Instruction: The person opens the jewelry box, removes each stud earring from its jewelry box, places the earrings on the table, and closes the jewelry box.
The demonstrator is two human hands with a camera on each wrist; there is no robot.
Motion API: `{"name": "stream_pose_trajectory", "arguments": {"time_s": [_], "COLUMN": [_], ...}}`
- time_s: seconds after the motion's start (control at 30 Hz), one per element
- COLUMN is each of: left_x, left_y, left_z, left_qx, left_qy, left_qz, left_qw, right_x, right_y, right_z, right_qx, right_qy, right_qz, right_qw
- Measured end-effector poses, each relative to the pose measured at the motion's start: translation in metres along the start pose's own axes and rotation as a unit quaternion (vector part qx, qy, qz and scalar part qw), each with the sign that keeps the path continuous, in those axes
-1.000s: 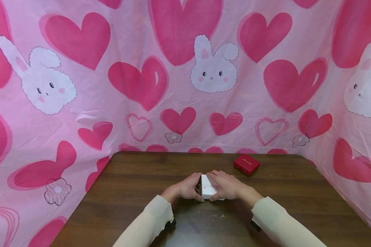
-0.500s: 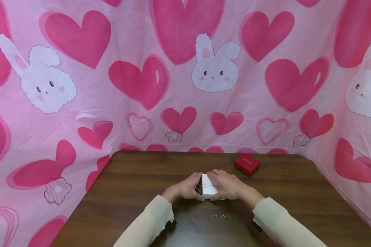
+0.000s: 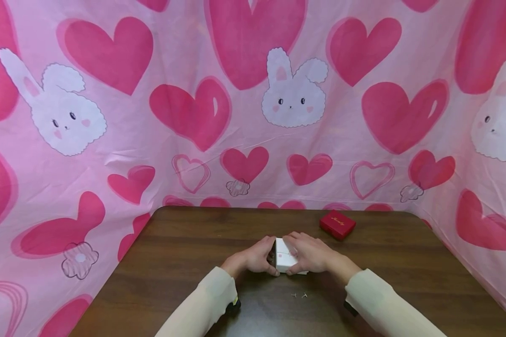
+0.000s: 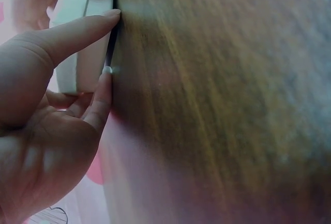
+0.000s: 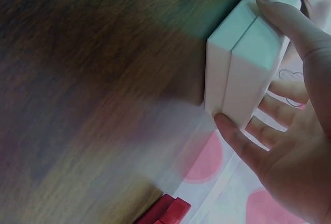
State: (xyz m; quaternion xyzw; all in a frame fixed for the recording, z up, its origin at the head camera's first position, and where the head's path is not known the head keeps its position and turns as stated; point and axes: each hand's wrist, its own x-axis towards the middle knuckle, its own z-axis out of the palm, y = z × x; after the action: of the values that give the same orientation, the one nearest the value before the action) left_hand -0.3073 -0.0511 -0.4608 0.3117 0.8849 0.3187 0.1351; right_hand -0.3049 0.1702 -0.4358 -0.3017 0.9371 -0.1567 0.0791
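Note:
A white box with a small pink mark lies on the table between both hands. A seam runs along its side in the right wrist view, where the box shows large. My left hand holds its left end, thumb on the near side and fingers at the far side. My right hand grips the right part, thumb at the near edge and fingers spread over the top and far side. Two tiny light-coloured pieces lie on the table nearer the front.
A red box with gold lettering sits behind and to the right of the hands; part of a red box shows in the right wrist view. The brown wooden table is bordered by pink cloth with hearts and rabbits.

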Motion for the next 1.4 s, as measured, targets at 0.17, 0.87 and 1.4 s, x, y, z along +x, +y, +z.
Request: {"name": "stream_pose_trajectory", "arguments": {"time_s": [0.17,0.87,1.4], "left_x": [0.0008,0.0031,0.0020], "left_y": [-0.0009,0.0020,0.0012], "left_z": [0.0011,0.0018,0.0030], "left_qx": [0.002,0.001,-0.005], "left_qy": [0.004,0.011,0.012], "left_qz": [0.002,0.009,-0.002], "left_qw": [1.0000,0.9999,0.9999], "right_x": [-0.0001,-0.0019,-0.0036], "right_y": [0.0011,0.0000,0.0002], "right_z": [0.0007,-0.0044,-0.0039], "right_qx": [-0.001,-0.005,-0.002], "right_qy": [0.008,0.023,0.026], "right_qz": [-0.001,-0.015,-0.022], "right_qw": [1.0000,0.9996,0.9994]}}
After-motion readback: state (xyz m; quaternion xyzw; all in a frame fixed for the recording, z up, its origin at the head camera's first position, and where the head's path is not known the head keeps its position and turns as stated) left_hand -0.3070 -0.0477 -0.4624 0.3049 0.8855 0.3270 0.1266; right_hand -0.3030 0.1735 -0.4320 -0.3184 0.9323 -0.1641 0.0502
